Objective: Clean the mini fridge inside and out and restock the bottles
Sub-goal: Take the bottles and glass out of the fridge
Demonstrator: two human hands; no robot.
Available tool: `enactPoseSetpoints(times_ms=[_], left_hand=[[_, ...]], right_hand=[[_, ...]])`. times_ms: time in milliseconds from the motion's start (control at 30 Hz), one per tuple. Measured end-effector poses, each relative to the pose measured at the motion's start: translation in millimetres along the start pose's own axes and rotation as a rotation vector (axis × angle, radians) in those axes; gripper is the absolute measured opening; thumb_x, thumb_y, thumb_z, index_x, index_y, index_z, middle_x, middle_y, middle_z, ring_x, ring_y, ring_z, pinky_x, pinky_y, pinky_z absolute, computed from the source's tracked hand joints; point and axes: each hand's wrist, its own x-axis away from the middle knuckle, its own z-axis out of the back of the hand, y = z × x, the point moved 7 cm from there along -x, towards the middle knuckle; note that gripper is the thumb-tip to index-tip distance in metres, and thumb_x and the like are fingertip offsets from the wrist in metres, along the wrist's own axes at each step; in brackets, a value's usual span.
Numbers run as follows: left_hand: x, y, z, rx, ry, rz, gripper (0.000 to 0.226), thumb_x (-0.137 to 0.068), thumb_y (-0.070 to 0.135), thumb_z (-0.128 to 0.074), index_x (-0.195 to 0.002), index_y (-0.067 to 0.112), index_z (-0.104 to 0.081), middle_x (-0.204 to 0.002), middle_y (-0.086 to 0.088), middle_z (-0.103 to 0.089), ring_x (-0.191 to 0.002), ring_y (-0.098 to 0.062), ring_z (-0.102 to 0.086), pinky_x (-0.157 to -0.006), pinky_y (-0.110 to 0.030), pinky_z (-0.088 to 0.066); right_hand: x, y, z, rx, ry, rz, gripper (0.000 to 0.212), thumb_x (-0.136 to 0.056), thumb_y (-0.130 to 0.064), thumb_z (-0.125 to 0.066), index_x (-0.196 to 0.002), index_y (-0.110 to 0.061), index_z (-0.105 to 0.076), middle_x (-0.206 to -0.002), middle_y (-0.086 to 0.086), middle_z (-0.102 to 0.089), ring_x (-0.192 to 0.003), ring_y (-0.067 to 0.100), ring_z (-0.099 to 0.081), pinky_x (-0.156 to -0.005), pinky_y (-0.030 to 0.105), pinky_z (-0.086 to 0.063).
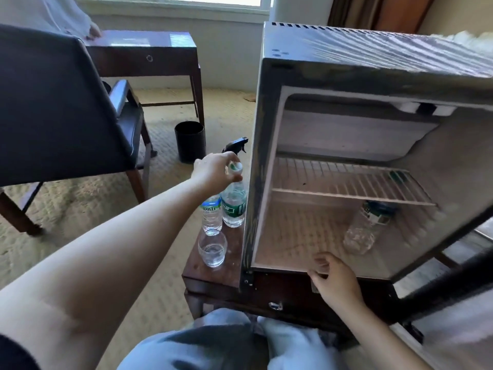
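Nearest, my right hand (336, 279) is at the smooth lower lip of the open mini fridge (373, 65), fingers loosely curled; I cannot tell whether it grips. Left, above the glossy wooden table (213, 276), my left hand (216, 168) pinches the cap of a clear green-labelled bottle (234, 206) just beside the fridge's outer wall; inside, under the wire shelf (346, 182), a second bottle (365, 228) lies blurred, open floor around it.

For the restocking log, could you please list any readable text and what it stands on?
Blue-label bottle: white characters, too blurred to read.
Green-label bottle: print too blurred to read.
Bottle lying in the mini fridge: label too blurred to read.
No other text visible.
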Motion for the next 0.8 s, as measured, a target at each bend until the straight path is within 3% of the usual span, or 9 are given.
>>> enactPoseSetpoints(times_ms=[100,167,300,433,600,700,800], left_hand=[[-2.9,-5.3,-15.6,-0.103,-0.026,-0.003,0.031,-0.086,0.041,-0.063,-0.115,0.032,-0.060,-0.112,0.002,-0.063,-0.110,-0.022,-0.054,-0.085,-0.034,-0.032],[-2.9,-5.4,-20.8,-0.124,-0.018,0.002,0.026,-0.087,0.033,-0.060,-0.113,0.026,-0.060,-0.111,-0.003,-0.064,-0.110,-0.026,-0.053,-0.090,-0.034,-0.030],[-3.4,-6.8,-20.9,-0.141,0.000,0.004,0.022,-0.086,0.028,-0.059,-0.106,0.017,-0.062,-0.106,-0.008,-0.064,-0.110,-0.030,-0.053,-0.107,-0.042,-0.028],[2.2,-0.7,-21.2,-0.179,0.008,-0.038,0.029,-0.087,0.030,-0.061,-0.113,0.017,-0.059,-0.113,-0.011,-0.061,-0.118,-0.032,-0.047,-0.114,-0.046,-0.019],[43.1,2.5,-8.1,-0.089,0.241,-0.115,0.032,-0.084,0.017,-0.064,-0.114,0.007,-0.058,-0.108,-0.015,-0.064,-0.101,-0.036,-0.054,-0.092,-0.042,-0.039],[95.6,3.2,-18.0,-0.087,0.333,-0.178,0.026,-0.079,0.012,-0.063,-0.104,0.006,-0.062,-0.099,-0.013,-0.067,-0.093,-0.036,-0.058,-0.078,-0.042,-0.047],[135.2,1.8,-32.6,-0.100,0.327,-0.251,0.025,-0.074,0.020,-0.053,-0.096,0.011,-0.063,-0.091,-0.005,-0.068,-0.084,-0.032,-0.060,-0.069,-0.040,-0.050]], right_hand=[[-5.3,7.8,-6.9,-0.012,-0.013,0.014,0.026,-0.085,-0.019,-0.070,-0.109,-0.020,-0.060,-0.105,-0.009,-0.063,-0.090,0.005,-0.057,-0.070,0.011,-0.037],[-10.1,7.6,-11.0,-0.026,-0.022,0.011,0.024,-0.085,-0.019,-0.070,-0.105,-0.023,-0.058,-0.102,-0.010,-0.063,-0.087,0.004,-0.057,-0.067,0.008,-0.037],[-24.3,10.6,-11.5,-0.083,-0.007,-0.037,0.023,-0.083,-0.016,-0.072,-0.103,-0.020,-0.061,-0.099,-0.004,-0.065,-0.090,0.012,-0.061,-0.078,0.021,-0.044],[-26.2,13.0,0.6,-0.103,0.019,-0.061,0.020,-0.084,-0.015,-0.070,-0.100,-0.020,-0.059,-0.097,-0.004,-0.061,-0.087,0.013,-0.058,-0.078,0.022,-0.043],[-22.7,28.6,28.6,-0.190,0.146,-0.145,0.026,-0.080,-0.014,-0.074,-0.103,-0.009,-0.063,-0.090,0.003,-0.064,-0.089,0.023,-0.063,-0.078,0.028,-0.047],[-16.9,36.1,52.8,-0.241,0.236,-0.226,0.037,-0.082,-0.020,-0.073,-0.114,-0.012,-0.055,-0.106,0.004,-0.063,-0.095,0.025,-0.062,-0.074,0.026,-0.041],[-20.2,38.9,77.5,-0.249,0.354,-0.230,0.057,-0.081,-0.024,-0.074,-0.128,-0.012,-0.046,-0.124,0.009,-0.058,-0.106,0.031,-0.059,-0.080,0.031,-0.045]])
